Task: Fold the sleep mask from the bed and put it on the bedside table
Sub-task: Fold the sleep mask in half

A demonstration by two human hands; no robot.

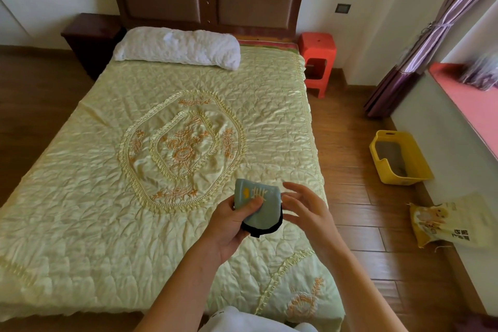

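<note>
The sleep mask [265, 210] is grey-blue with an orange fishbone print and a black strap hanging below it. It is folded over and held above the near right part of the bed [107, 197]. My left hand [229, 224] grips it, thumb pressed on its front. My right hand [304, 207] hovers just to its right with fingers spread, touching or nearly touching its edge. A dark wooden bedside table [91, 35] stands at the far left of the headboard.
A white pillow [177, 47] lies at the head of the bed. A red plastic stool [318, 59] stands at the far right of the bed. On the wooden floor to the right are a yellow bin [398, 156] and a printed bag [447, 221].
</note>
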